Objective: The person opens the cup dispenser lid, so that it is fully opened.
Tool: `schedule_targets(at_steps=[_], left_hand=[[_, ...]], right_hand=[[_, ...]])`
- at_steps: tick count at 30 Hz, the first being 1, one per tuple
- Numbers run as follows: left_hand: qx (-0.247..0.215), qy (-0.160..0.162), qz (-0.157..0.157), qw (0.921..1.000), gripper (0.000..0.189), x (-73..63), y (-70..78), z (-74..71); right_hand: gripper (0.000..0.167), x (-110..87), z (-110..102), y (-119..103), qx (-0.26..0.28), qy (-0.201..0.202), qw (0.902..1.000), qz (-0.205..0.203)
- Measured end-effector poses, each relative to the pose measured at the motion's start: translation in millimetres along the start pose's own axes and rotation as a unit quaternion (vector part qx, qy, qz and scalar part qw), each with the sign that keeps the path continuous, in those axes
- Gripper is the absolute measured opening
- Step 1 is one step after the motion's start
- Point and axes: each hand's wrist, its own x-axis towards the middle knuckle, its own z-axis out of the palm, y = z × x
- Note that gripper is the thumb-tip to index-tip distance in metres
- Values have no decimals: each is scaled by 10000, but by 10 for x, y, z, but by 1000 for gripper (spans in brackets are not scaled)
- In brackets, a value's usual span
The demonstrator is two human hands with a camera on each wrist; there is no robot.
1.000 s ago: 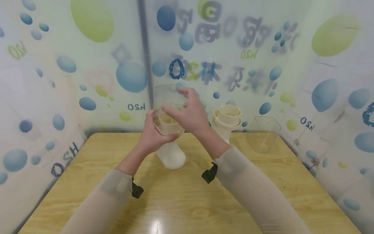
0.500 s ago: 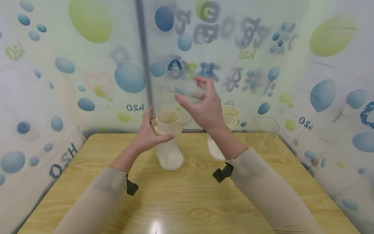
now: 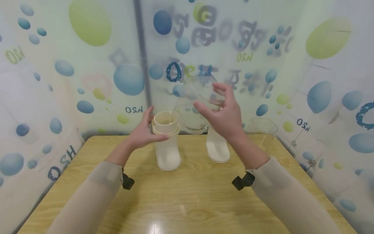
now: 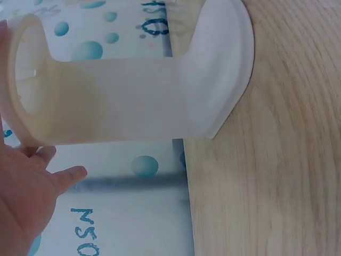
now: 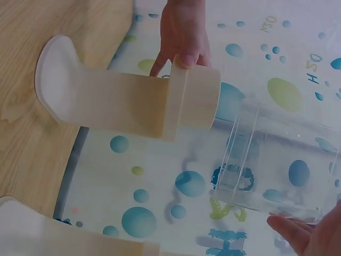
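A cream stand [image 3: 168, 151] with a round collar and a rounded foot rests on the table. My left hand [image 3: 140, 134] grips its collar, thumb along the front and fingers on the far side. In the left wrist view the stand's body [image 4: 122, 98] lies past the hand, its foot against the wood. My right hand [image 3: 226, 113] holds a clear container [image 3: 190, 105] in the air to the right of that collar, fingers curled round its side. The right wrist view shows the container's open-looking ringed end [image 5: 237, 154] apart from the stand's collar [image 5: 194, 101].
A second cream stand [image 3: 217, 148] stands further right, its top hidden behind my right hand and the container. Another clear container [image 3: 263, 128] is at the back right of the wooden table [image 3: 190, 191]. Patterned curtains [image 3: 99, 107] close off the back and sides.
The right hand has lifted the clear container up off the left stand's collar and carried it right, tilting it. The left hand has stayed at the collar, and the stand has become more upright.
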Motion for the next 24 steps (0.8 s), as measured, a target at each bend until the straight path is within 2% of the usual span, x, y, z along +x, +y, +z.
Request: schedule_targets(at_steps=[3, 9, 12, 15, 24], left_hand=[[-64, 81, -118, 9999, 139, -52, -29, 50], [-286, 667, -414, 9965, 131, -154, -27, 205], [-391, 808, -495, 9947, 127, -166, -11, 245], [-451, 795, -482, 9946, 125, -154, -12, 260], [-625, 467, -639, 9949, 120, -120, -41, 229]], right_hand=[[77, -64, -50, 28, -27, -16, 10000, 45], [76, -215, -164, 70, -56, -152, 9997, 162], [76, -308, -233, 106, -131, -215, 9995, 185], [76, -414, -307, 160, -232, -300, 9990, 247], [80, -736, -526, 431, -620, -820, 9930, 580]])
